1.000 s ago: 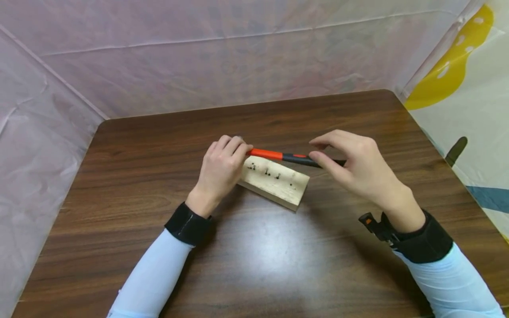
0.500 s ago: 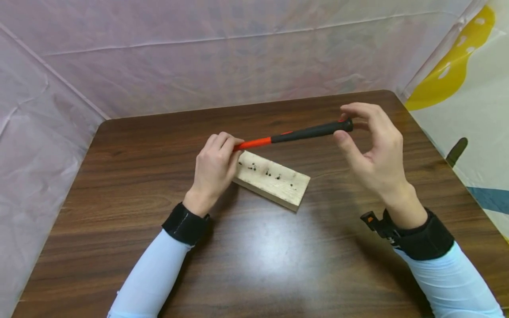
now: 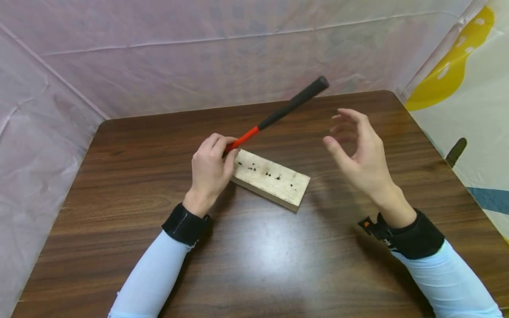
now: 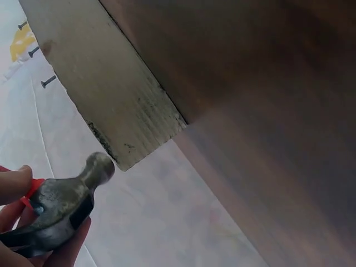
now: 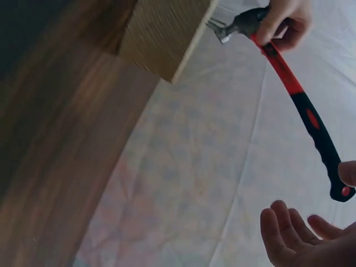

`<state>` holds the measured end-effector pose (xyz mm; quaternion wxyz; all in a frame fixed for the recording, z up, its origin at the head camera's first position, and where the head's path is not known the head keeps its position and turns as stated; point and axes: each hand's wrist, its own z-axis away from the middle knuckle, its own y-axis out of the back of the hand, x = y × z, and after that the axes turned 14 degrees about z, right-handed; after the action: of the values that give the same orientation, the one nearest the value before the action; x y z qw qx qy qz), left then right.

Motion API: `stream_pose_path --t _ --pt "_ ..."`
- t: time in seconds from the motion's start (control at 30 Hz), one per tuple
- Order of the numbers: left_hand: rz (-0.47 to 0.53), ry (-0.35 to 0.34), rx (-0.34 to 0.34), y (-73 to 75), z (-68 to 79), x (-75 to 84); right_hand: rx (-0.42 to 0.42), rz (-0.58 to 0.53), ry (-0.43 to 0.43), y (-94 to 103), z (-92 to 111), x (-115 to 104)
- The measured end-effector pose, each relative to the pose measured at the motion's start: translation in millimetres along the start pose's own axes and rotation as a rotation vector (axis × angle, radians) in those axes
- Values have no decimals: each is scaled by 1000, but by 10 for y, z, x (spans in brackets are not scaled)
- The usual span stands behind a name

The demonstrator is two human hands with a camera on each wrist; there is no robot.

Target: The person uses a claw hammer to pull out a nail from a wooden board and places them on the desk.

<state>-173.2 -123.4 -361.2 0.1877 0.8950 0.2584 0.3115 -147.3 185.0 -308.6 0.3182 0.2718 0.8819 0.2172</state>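
Observation:
My left hand (image 3: 210,165) grips a claw hammer (image 3: 284,110) close to its steel head, by the block's far left end. The red and black handle slants up to the right, its black end raised. In the left wrist view the hammer head (image 4: 61,208) shows beyond the block's end, fingers around its neck. A pale wooden block (image 3: 274,179) lies on the table, a row of dark nails along its top; several nails (image 4: 48,82) stick out in the left wrist view. My right hand (image 3: 363,161) hovers to the right of the block, fingers spread in a loose curve, holding nothing.
The brown wood-grain table (image 3: 131,212) reaches back to a pale plastic sheet (image 3: 191,66) hung behind it. On the right hangs a white sheet with a yellow shape (image 3: 453,66). Black straps (image 3: 417,236) circle both wrists.
The hammer's handle has swung upward and away from my right hand, pivoting in my left hand. My right hand first rose to the right near the handle's end, then drew slightly left, apart from it.

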Motion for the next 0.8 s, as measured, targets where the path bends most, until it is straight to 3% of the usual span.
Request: stream_pose_path --t 0.07,0.3,0.5,0.8 --pt "31 15 15 -5 4 2 -38 6 -20 -65 50 92" --pt "96 63 42 -4 -1 17 -146 49 2 -214 105 56" --pt "129 81 55 -13 -4 46 -181 52 34 -315 118 57" --pt "282 120 76 -4 -41 133 -222 43 83 -438 106 9"
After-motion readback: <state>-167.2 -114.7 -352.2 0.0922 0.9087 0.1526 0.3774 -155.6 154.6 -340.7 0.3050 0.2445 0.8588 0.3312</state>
